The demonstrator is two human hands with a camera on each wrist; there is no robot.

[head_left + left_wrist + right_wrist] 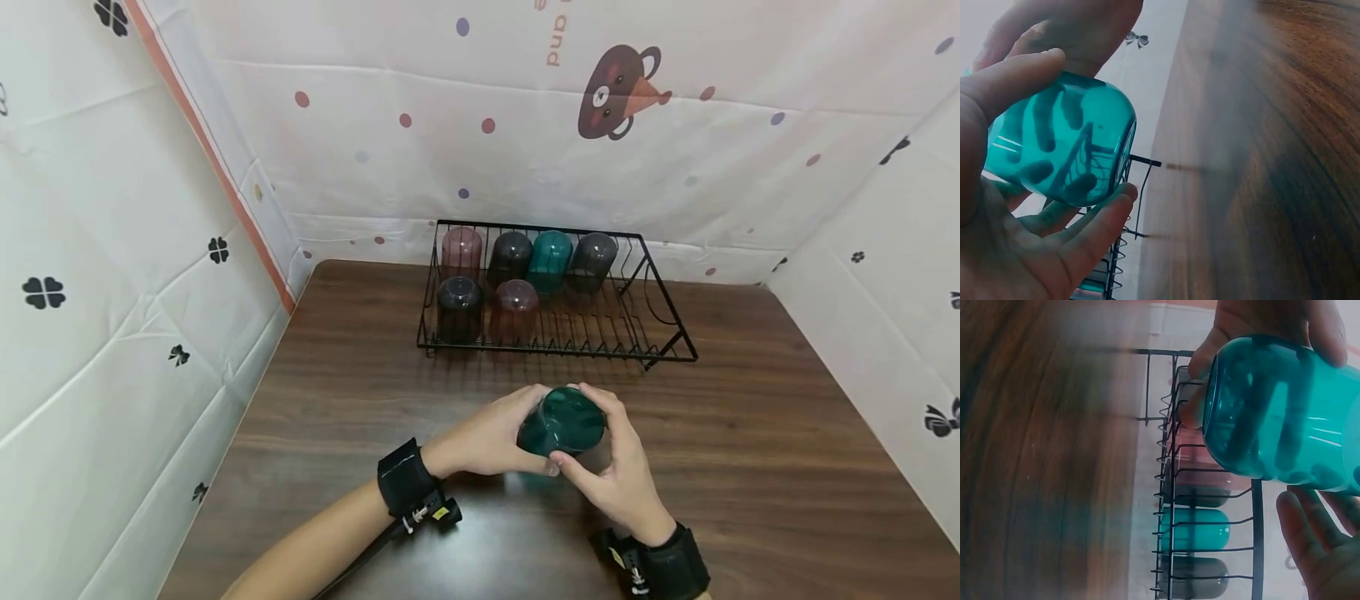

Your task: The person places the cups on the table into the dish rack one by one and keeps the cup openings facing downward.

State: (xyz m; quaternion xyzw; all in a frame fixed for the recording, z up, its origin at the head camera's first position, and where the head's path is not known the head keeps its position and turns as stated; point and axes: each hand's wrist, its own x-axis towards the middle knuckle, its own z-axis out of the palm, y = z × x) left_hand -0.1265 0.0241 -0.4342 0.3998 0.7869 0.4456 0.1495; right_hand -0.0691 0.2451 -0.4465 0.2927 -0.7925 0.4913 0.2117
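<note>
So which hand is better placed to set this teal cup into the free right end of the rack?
Probably the right hand. Both grip the teal cup, but the rack has its bare slots on the right, front row, while the left hand sits farther from them.

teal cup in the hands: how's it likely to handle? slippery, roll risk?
Teal cup looks smooth and glossy, so probably slippery; both the left hand and right hand wrap it. Rounded walls suggest it rolls if laid sideways. See-through and thin-looking: likely light.
</note>
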